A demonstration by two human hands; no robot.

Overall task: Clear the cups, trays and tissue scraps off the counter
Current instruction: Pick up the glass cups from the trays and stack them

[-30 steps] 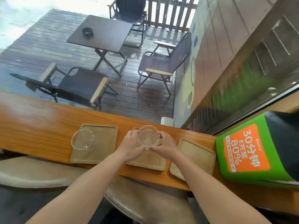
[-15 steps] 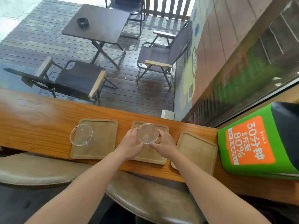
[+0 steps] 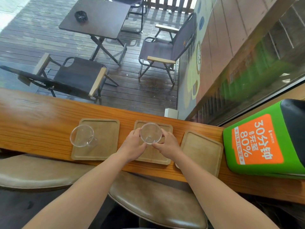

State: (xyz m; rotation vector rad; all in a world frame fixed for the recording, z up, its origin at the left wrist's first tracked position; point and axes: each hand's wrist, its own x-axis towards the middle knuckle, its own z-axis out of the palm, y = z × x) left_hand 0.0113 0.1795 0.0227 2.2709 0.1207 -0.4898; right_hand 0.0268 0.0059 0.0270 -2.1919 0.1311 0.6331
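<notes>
Three square wooden trays lie in a row on the wooden counter [image 3: 33,116]. A clear glass cup [image 3: 151,133] is over the middle tray [image 3: 155,156], held between my left hand [image 3: 133,147] and my right hand [image 3: 168,143]. I cannot tell whether the cup rests on the tray or is lifted. A second clear cup [image 3: 82,136] stands on the near left part of the left tray [image 3: 105,138]. The right tray [image 3: 202,151] is bare and sits slightly skewed. No tissue scraps are visible.
A green and orange box with printed text [image 3: 262,141] stands on the counter at the right. Two padded stools [image 3: 156,202] sit below the counter's near edge. Beyond a window are a deck, folding chairs and a dark table.
The view has tilted slightly; both hands stay closed around the middle cup over the middle tray, at most lowered a little. The left cup and the trays have not moved.
</notes>
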